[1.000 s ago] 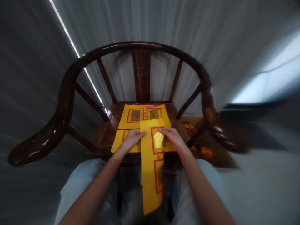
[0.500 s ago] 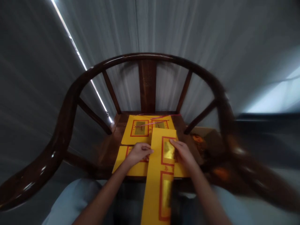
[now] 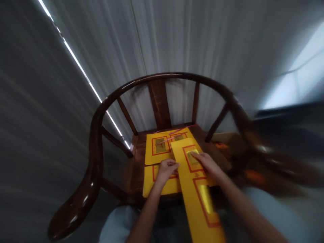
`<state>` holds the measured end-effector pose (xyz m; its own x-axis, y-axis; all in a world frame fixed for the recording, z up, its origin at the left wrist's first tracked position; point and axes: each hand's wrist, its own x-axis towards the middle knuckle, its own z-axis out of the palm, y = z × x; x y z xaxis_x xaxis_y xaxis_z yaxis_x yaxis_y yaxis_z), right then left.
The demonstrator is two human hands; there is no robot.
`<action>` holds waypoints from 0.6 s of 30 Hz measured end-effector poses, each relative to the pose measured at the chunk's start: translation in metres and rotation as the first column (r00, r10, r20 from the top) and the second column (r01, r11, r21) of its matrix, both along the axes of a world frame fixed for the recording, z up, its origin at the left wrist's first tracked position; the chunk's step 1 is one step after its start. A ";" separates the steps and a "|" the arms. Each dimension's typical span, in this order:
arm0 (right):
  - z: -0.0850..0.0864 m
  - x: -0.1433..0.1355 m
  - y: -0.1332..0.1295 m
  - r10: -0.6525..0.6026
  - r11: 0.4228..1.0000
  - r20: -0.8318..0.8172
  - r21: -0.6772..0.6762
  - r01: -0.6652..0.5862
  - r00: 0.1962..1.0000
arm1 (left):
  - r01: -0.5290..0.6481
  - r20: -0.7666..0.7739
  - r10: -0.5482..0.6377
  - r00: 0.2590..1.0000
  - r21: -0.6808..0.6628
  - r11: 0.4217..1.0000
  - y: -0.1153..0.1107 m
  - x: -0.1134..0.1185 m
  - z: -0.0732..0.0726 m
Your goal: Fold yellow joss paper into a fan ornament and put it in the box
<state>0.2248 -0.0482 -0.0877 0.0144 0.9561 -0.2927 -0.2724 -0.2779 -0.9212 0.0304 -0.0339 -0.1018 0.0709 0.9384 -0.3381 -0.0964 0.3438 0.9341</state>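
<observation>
A long yellow sheet of joss paper (image 3: 188, 189), printed with red frames around gold foil patches, slants down toward my lap. My left hand (image 3: 167, 170) pinches its left edge between thumb and fingers. On the right side, my right hand (image 3: 206, 163) grips the sheet, its thumb lying over the upper gold patch and its fingers hidden behind. Beneath and beyond lie more yellow sheets (image 3: 149, 153) with the same red frames, in a far and a near group on the chair seat. Thin pink strips (image 3: 177, 136) rest across the far sheets.
A dark wooden armchair (image 3: 162, 101) with a curved rail surrounds the sheets. On the right, beyond its arm, a cardboard box (image 3: 225, 136) holds blurred orange items. Behind the chair stands a grey ribbed wall (image 3: 167, 40). My knees flank the front of the seat.
My view has tilted and turned, so the chair and sheets appear shifted and rotated. Both hands keep hold of the long sheet, which now leans the other way in view.
</observation>
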 end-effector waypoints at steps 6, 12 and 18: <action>0.009 -0.009 -0.005 0.040 0.999 0.115 0.026 -0.043 0.993 | -0.004 -0.004 0.004 1.000 0.028 1.000 -0.012 -0.011 0.010; 0.009 -0.002 -0.002 0.068 0.997 0.073 0.031 -0.071 0.995 | -0.035 -0.075 0.045 0.996 0.118 0.992 -0.020 -0.002 0.018; 0.013 -0.001 -0.006 0.045 0.994 -0.068 0.102 -0.038 0.997 | -0.062 -0.065 0.078 0.995 0.228 0.972 -0.012 0.009 0.024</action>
<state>0.2238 -0.0542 -0.0751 -0.0429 0.9800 -0.1942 -0.3273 -0.1974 -0.9241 0.0393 -0.0458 -0.0776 -0.0148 0.9927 -0.1196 -0.0411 0.1189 0.9921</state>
